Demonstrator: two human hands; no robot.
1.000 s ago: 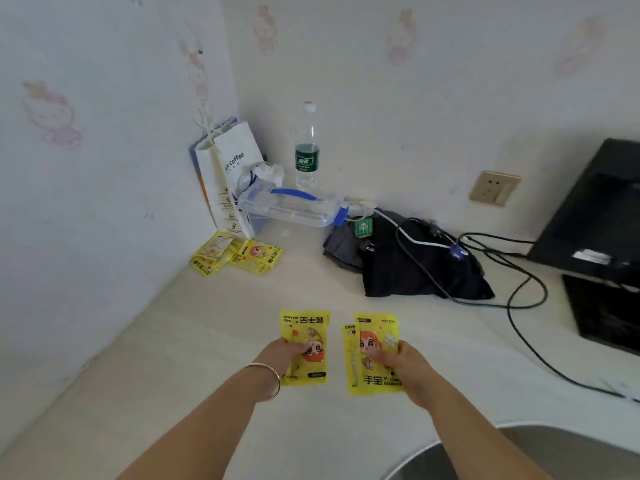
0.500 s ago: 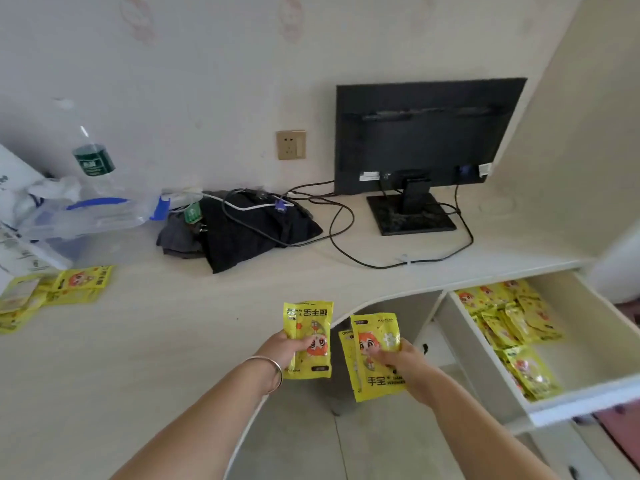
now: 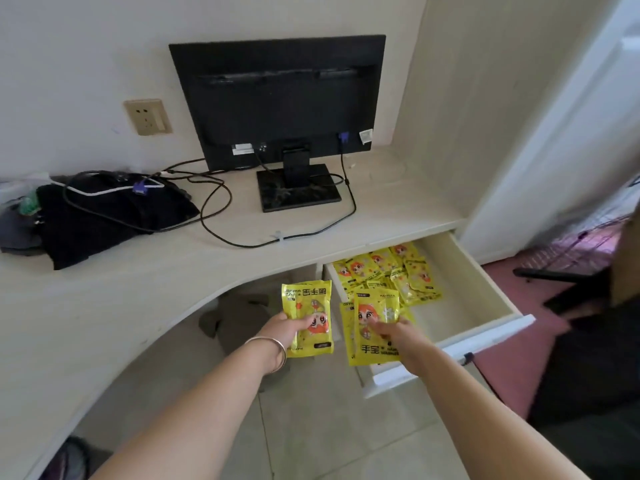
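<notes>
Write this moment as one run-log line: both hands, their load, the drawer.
left hand: grips one yellow packet | right hand: grips stacked yellow packets by drawer | drawer: open, more packets inside

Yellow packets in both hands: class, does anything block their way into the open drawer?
Nothing visible does. The right hand holds yellow packets at the open white drawer; the left hand holds one yellow packet beside it.

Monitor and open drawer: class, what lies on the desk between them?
In the head view, a black cable with a white tie crosses the desk there.
</notes>
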